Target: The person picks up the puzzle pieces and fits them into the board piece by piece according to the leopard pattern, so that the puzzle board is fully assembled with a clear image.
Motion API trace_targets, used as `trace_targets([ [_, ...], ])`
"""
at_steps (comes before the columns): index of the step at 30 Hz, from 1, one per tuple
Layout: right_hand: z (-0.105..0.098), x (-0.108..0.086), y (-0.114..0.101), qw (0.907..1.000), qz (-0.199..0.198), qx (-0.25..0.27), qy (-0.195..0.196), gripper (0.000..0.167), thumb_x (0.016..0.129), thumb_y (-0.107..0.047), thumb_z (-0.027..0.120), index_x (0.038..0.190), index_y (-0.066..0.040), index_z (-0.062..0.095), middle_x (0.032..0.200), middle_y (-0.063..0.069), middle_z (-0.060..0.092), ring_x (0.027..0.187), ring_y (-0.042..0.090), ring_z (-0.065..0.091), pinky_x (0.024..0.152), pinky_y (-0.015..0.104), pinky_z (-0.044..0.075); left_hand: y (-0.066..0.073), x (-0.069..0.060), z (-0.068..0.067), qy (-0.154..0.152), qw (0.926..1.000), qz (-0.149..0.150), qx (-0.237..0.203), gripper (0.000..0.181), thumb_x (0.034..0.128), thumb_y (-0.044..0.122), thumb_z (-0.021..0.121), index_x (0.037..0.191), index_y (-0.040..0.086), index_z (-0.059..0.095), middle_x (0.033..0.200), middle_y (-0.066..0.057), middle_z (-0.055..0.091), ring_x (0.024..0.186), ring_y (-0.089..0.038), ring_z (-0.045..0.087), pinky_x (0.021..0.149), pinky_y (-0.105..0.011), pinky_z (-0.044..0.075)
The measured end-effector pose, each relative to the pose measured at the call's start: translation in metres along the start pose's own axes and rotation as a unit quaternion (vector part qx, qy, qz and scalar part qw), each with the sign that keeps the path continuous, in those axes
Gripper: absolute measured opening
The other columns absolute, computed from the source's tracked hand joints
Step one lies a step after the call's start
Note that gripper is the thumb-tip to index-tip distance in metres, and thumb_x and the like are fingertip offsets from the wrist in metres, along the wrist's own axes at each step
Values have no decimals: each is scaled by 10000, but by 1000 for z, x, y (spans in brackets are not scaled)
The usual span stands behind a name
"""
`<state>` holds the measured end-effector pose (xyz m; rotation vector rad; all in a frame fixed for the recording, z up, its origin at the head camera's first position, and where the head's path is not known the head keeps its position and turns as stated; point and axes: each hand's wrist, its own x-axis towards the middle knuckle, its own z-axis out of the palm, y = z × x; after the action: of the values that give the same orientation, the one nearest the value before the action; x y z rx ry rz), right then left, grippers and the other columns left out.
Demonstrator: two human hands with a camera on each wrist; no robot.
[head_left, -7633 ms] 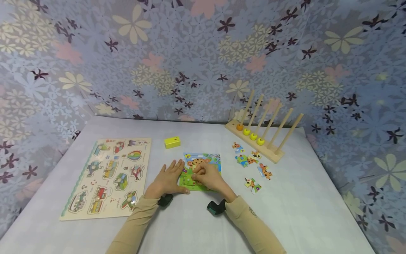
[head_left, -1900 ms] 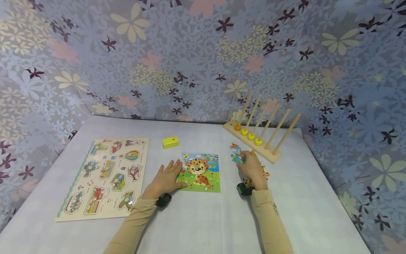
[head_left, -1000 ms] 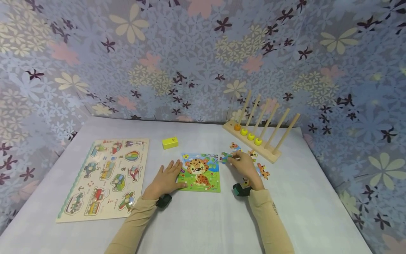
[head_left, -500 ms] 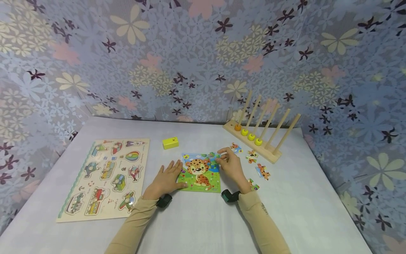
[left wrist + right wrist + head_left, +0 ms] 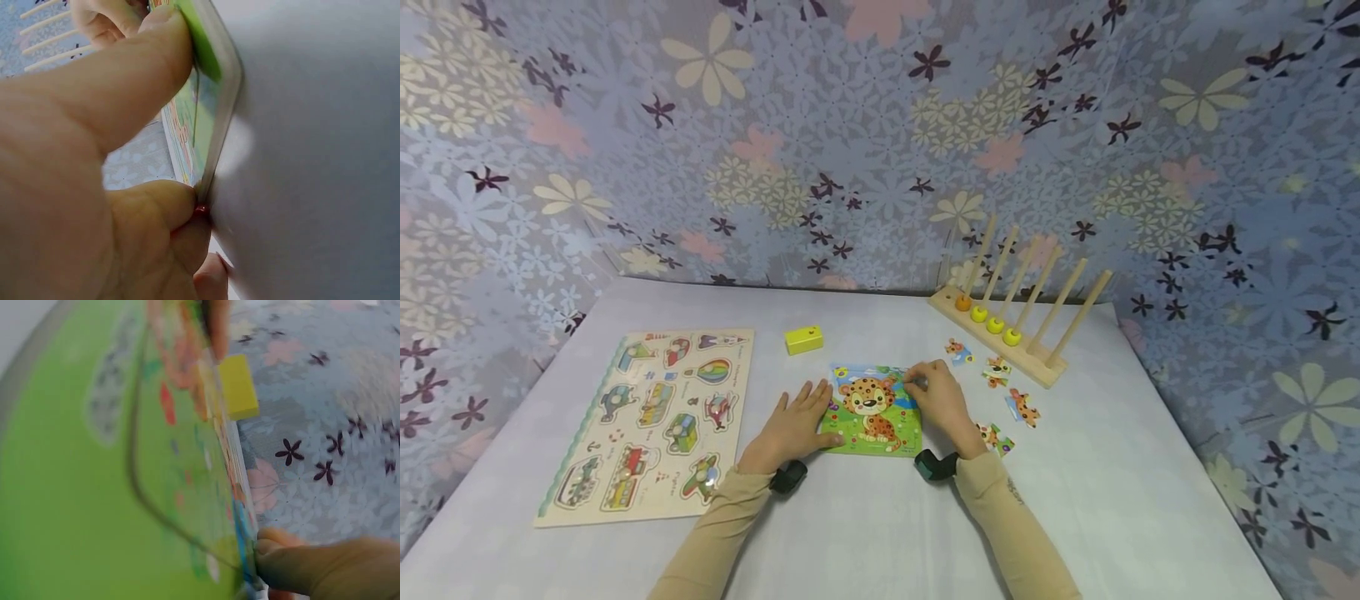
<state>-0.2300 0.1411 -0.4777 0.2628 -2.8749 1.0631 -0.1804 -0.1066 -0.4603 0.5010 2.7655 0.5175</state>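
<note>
A small square jigsaw board (image 5: pixel 850 446) with a cartoon leopard cub lies at the middle of the table. My left hand (image 5: pixel 792 429) rests flat with spread fingers at its left side, the thumb on its lower left edge. In the left wrist view the thumb (image 5: pixel 150 53) lies on the green border. At the board's upper right, my right hand (image 5: pixel 942 402) pinches a blue-green jigsaw piece (image 5: pixel 902 393), mostly hidden by the fingers. The right wrist view is blurred; the thumb (image 5: pixel 319 565) shows low at the board's far edge.
Several loose jigsaw pieces (image 5: pixel 1022 408) lie right of the board. A wooden peg stand (image 5: pixel 1041 362) with orange and yellow beads stands at the back right. A yellow block (image 5: pixel 804 339) sits behind the board. At left lies a large picture peg puzzle (image 5: pixel 655 417).
The right hand has left the board, taken a blue-green jigsaw piece from the loose pieces at right, and carried it left to the board's upper right corner. The left hand has stayed put.
</note>
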Motion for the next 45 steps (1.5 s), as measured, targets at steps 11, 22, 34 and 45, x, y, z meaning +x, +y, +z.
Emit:
trace_targets([
  [11, 4, 4, 0, 9995, 299, -116, -53, 242, 930, -189, 648, 1158, -118, 686, 1085, 119, 589, 813, 189, 536, 653, 275, 412, -1, 2, 1, 10, 10000, -52, 27, 855, 911, 448, 621, 1526, 3, 229, 1612, -165, 192, 1496, -379, 151, 1192, -630, 111],
  [22, 4, 3, -1, 9990, 310, -256, -208, 236, 932, -217, 646, 1153, -156, 701, 1122, 108, 588, 860, 198, 563, 672, 294, 435, -1, 0, 2, 22, 10000, -25, -14, 845, 915, 434, 619, 1523, -5, 231, 1610, -173, 198, 1495, -384, 153, 1189, -637, 114],
  [34, 6, 3, -1, 9975, 361, -419, -435, 364, 878, -374, 703, 1181, -181, 647, 1125, 114, 543, 871, 222, 579, 655, 336, 464, -2, 2, 2, 35, 10000, -21, 55, 851, 910, 451, 621, 1525, 5, 235, 1613, -161, 193, 1497, -376, 152, 1192, -631, 113],
  [45, 2, 4, 4, 9985, 239, -41, -489, 340, 894, -328, 694, 1183, -152, 657, 1134, 128, 568, 934, 246, 574, 759, 394, 487, 0, 0, 1, -25, 10000, -54, -27, 851, 912, 447, 619, 1526, 6, 231, 1616, -159, 182, 1499, -376, 138, 1194, -630, 100],
])
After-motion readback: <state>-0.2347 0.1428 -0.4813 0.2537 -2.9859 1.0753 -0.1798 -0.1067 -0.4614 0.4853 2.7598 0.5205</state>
